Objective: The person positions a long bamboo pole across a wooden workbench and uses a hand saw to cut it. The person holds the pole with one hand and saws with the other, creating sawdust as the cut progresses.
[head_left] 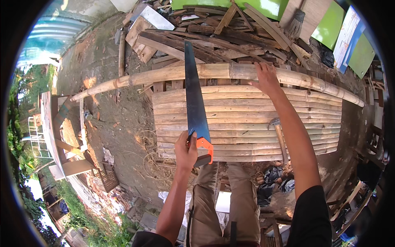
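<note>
My left hand [186, 149] is closed around a hand saw [195, 96] near where its dark blue blade meets the orange and black handle. The blade points away from me, and its tip reaches past a long bamboo pole [205, 71]. On that pole rests my right hand [267, 78], fingers spread over the top and thumb stretched to the left. The pole lies crosswise along the far side of a bamboo slat bench [247, 109]. A hammer [279, 138] with a wooden handle lies on the slats, below my right forearm.
Beyond the pole is a heap of scrap wood [222, 37]. A broom [295, 24] and green panels [329, 26] stand behind it. To the left is a wooden frame [68, 136] on the dirt ground. Black plastic bags [271, 175] lie by my legs.
</note>
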Available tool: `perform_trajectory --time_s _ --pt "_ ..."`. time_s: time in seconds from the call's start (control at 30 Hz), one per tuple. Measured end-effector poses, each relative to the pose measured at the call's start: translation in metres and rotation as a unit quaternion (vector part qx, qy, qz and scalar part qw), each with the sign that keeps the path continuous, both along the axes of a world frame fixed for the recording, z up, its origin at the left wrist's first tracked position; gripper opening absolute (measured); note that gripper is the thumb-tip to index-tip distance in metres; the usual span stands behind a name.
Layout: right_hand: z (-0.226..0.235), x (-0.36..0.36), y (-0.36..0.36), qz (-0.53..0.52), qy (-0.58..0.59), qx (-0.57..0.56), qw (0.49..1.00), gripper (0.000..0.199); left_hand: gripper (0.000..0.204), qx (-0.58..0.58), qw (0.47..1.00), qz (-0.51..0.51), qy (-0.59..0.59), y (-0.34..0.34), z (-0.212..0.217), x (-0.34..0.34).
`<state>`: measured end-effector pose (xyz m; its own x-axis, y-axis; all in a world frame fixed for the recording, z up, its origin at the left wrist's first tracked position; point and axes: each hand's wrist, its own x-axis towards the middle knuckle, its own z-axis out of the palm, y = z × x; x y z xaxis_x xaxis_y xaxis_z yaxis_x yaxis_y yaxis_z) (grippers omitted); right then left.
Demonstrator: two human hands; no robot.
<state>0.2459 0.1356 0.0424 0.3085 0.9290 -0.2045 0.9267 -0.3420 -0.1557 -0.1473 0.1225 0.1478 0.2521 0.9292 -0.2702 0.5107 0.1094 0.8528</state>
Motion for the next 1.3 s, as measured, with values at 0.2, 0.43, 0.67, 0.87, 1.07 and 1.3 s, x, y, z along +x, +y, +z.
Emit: perform_trajectory --time_s 0.2,0.43,0.67,0.87,1.07,1.3 --pt "-0.001 -0.009 0.024 0.027 0.045 0.024 0.998 0.082 0.022 -0.022 1.000 0.007 -0.004 0.002 0.001 -0.003" --pt "-0.017 -0.030 0.001 0.027 0.003 0.124 0.992 0.072 0.022 -0.092 0.995 0.020 -0.038 0.006 0.007 0.000" --pt "-0.006 -0.074 -0.038 0.000 0.016 0.177 0.984 0.072 0.025 -0.106 0.987 -0.085 -0.086 0.081 -0.012 0.009" --pt "-0.007 -0.077 -0.035 -0.061 0.053 0.188 0.979 0.072 0.028 -0.201 0.935 -0.097 -0.277 0.176 -0.069 0.090" --pt "0.000 -0.086 -0.017 -0.104 0.067 0.204 0.971 0.064 0.037 -0.096 0.958 -0.192 -0.189 0.223 -0.140 0.131" --pt "0.010 -0.192 -0.012 -0.072 0.195 0.384 0.899 0.044 0.042 -0.133 0.963 -0.180 -0.151 0.219 -0.145 0.133"
